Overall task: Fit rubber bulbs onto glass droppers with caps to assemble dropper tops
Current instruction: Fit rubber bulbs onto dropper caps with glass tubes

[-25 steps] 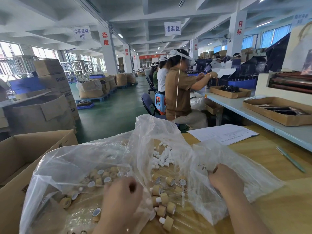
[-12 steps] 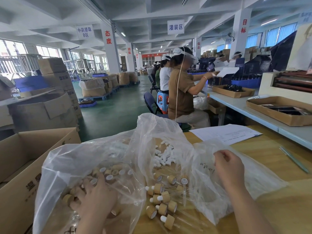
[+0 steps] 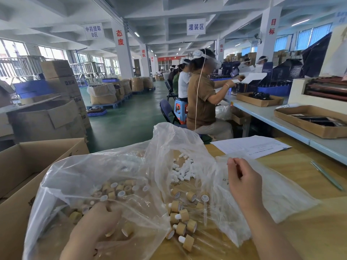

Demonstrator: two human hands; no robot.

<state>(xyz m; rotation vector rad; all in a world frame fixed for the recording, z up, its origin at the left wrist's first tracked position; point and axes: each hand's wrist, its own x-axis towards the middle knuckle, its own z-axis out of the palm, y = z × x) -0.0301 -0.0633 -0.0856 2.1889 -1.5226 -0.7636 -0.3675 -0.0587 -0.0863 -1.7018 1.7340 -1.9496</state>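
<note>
Left hand (image 3: 97, 228) digs in the bag (image 3: 84, 173) for caps (image 3: 120, 192), grip unclear; right hand (image 3: 244, 181) pinches the bag's edge, likely to hold it open.

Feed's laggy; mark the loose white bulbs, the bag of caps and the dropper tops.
white bulbs (image 3: 185, 169): head view, middle of the loose pile.
bag of caps (image 3: 84, 171): head view, bare upper plastic wall.
dropper tops (image 3: 185, 212): head view, wooden collar of one.

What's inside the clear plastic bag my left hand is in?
Loose tan caps with white insides, and the left hand among them. Whatever lies under the hand and the bag folds is hidden.
</note>
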